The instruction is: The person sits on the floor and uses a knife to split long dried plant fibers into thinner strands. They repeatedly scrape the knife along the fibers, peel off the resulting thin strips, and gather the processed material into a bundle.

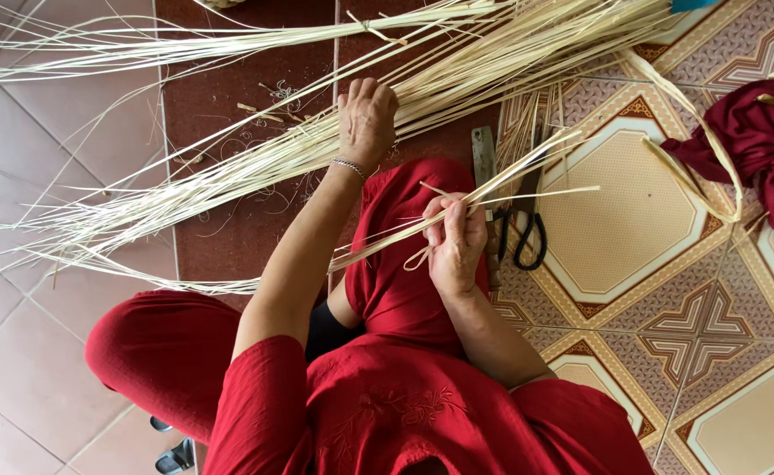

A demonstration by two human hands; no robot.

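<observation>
Left hand (pixel 366 119) lay palm-down on strip bundle (pixel 255 167), fingers curled over it. Right hand (pixel 455 242) pinched few strips (pixel 528 171); scissors (pixel 528 237) beside.

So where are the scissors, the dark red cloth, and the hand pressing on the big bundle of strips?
scissors (pixel 528 237), head view, on the black handle loops.
dark red cloth (pixel 756 145), head view, middle of the crumpled heap.
left hand (pixel 367 119), head view, back of the hand.

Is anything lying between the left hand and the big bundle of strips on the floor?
Nothing visible. The left hand already rests on the bundle, fingers curled over the strips. The right hand pinches a few separate strips nearer the body. The scissors lie off to the right, clear of both.
</observation>
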